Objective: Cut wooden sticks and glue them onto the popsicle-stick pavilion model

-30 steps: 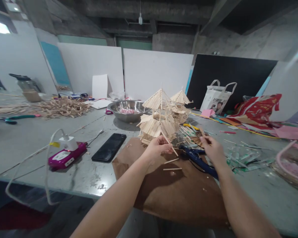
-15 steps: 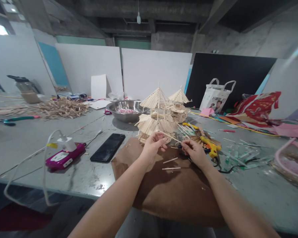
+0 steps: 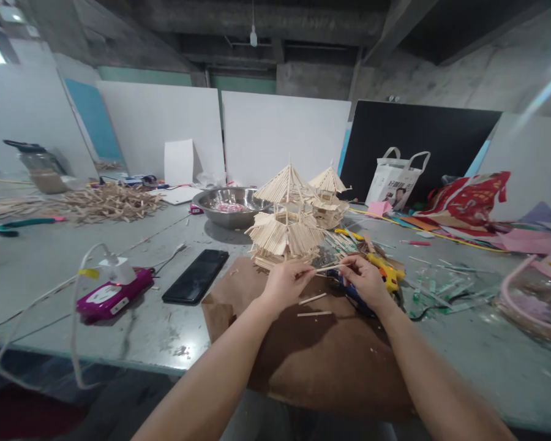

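My left hand (image 3: pixel 285 284) and my right hand (image 3: pixel 365 280) pinch the two ends of one thin wooden stick (image 3: pixel 327 267), held level just in front of a two-tiered pagoda model made of sticks (image 3: pixel 285 228). A smaller stick pagoda (image 3: pixel 329 196) stands behind it. Two loose sticks (image 3: pixel 314 305) lie on the brown paper (image 3: pixel 321 349) under my hands. A yellow glue gun (image 3: pixel 384 271) and blue-handled pliers (image 3: pixel 349 288) lie right by my right hand, partly hidden by it.
A black phone (image 3: pixel 195 275) and a magenta device with a white charger (image 3: pixel 112 291) lie left of the paper. A steel bowl (image 3: pixel 229 206), a heap of sticks (image 3: pixel 108 200), a white tote bag (image 3: pixel 393 182) and red wrapping (image 3: pixel 468 199) stand farther back.
My right hand came in from the right, away from the pliers, and took the free end of the stick that my left hand held. The stick went from slanted to level.
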